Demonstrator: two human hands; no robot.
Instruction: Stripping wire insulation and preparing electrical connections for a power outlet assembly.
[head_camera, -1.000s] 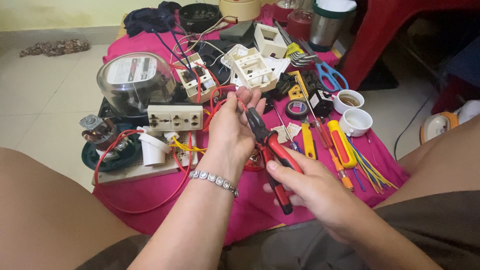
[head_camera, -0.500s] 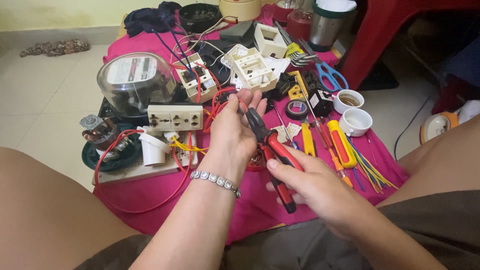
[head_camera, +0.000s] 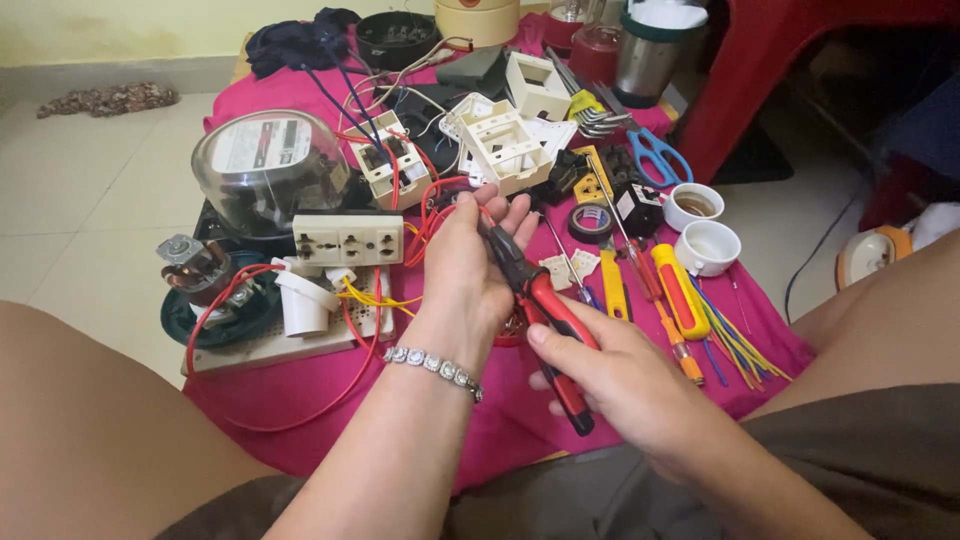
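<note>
Nearest: right hand (head_camera: 630, 385), fingers wrapped round the red-and-black handles of a pair of pliers (head_camera: 545, 310), nose pointing away from the body toward the other palm; the grip likely steadies the tool for fine work at its tip.

Next: left hand (head_camera: 470, 265), bracelet at the wrist, raised over the pink cloth (head_camera: 300, 400); thumb and fingers pinch a red wire (head_camera: 440, 205) right at the plier nose, apparently to hold its end taut. The wire trails left toward the mounted parts.

Left of the hands: a board (head_camera: 290, 345) bearing a white lamp holder (head_camera: 303, 305), yellow wires and a cream socket strip (head_camera: 347, 240) standing on edge. Beside it a dark green round base (head_camera: 200, 315) with metal parts.

Right of the hands: a yellow-handled screwdriver (head_camera: 680, 295), a bundle of coloured wire offcuts (head_camera: 735, 345), a roll of black tape (head_camera: 592, 222). Two white round holders (head_camera: 700, 225), open upward; the nearer shows nothing inside, the farther has a brownish inside.

Farther: a glass-domed meter (head_camera: 268, 170), white switch boxes (head_camera: 505, 150) lying open and hollow, blue-handled scissors (head_camera: 660, 155).

Farthest: a metal-sided jar (head_camera: 650, 45) with a dark lid, contents not visible.
</note>
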